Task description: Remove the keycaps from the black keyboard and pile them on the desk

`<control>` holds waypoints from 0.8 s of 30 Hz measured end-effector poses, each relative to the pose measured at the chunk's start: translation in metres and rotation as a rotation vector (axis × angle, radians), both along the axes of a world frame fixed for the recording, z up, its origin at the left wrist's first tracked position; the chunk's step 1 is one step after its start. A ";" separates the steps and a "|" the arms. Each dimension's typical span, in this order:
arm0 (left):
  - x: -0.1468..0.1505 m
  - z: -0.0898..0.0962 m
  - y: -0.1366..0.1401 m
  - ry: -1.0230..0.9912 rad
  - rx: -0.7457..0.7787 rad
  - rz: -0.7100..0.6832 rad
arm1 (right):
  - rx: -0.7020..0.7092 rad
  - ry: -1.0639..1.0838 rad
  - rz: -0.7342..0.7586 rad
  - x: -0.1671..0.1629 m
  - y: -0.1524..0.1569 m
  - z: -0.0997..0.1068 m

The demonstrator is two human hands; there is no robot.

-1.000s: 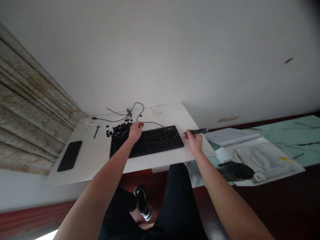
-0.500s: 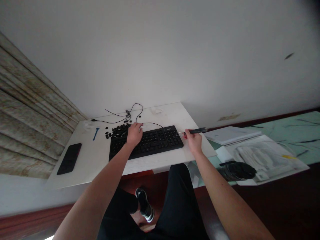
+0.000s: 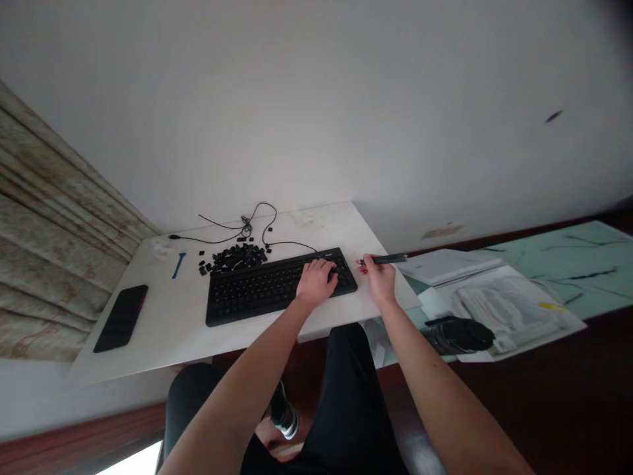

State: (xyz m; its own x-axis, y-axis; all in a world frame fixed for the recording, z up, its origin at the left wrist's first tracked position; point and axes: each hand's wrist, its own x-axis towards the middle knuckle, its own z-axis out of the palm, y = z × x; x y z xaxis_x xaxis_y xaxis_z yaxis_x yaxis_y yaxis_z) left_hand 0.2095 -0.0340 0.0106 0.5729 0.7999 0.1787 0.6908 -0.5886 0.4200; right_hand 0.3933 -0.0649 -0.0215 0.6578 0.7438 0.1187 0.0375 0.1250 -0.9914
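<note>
A black wired keyboard (image 3: 262,287) lies slantwise on the white table, its right part partly covered by my left hand (image 3: 316,280). The fingers of that hand rest over the keys, somewhat bent and apart; no held object shows among them. Just past the keyboard's right end, my right hand (image 3: 380,277) is closed around a slim black pen-like tool (image 3: 390,258), which points left toward the keys. What its tip looks like is too small to tell. Behind the keyboard's left half sits a pile of loose black keycaps (image 3: 237,256).
The keyboard's cable (image 3: 257,214) loops along the wall. A blue strip-like tool (image 3: 179,265) and a black phone (image 3: 121,318) lie at the left of the table (image 3: 178,330). To the right are papers (image 3: 448,266), a clear bag (image 3: 499,307) and a black bundle (image 3: 459,335).
My left hand has moved right, from beside the keycap pile to the right part of the keyboard. The right hand keeps its grip on the black tool. The view has shifted slightly.
</note>
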 end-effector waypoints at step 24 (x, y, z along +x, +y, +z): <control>-0.002 0.000 0.001 0.048 0.034 -0.031 | -0.196 -0.438 0.389 -0.012 0.005 0.043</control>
State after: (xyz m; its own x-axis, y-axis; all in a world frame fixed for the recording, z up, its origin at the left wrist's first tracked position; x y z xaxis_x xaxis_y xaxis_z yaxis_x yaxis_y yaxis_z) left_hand 0.2079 -0.0327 0.0110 0.6061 0.7753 0.1776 0.6905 -0.6237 0.3662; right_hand 0.3815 -0.0601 0.0212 0.2548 0.9547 0.1535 0.4347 0.0287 -0.9001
